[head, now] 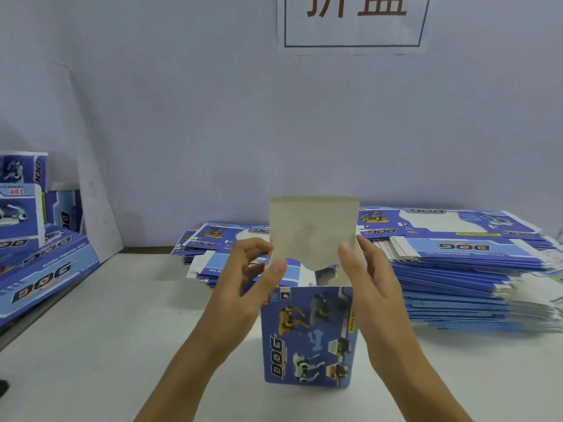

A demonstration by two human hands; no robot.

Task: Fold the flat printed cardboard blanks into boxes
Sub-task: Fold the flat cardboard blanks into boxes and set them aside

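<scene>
The box [307, 336] stands upright on the desk [106, 330], directly in front of the big stack of flat blanks [457, 269], printed dog panel facing me, top end still unclosed. Its grey-backed lid flap [313, 229] rises straight up from the box mouth. My left hand [253, 278] sits at the flap's left edge, thumb up against the lower corner, fingers loosely curled behind it; it reads as a light pinch. My right hand [368, 275] lies flat along the flap's right edge and the box's right wall, fingers straight, steadying rather than gripping. Both forearms come in from below, wrists level with the box mouth. I judge the step to be closing the top: tuck the small side flaps inward first (one shows just inside the mouth), then crease the lid along its score and feed the tongue in squarely, keeping the right palm on the wall so the box stays true. Finished boxes [27, 202] sit far left of the box.
</scene>
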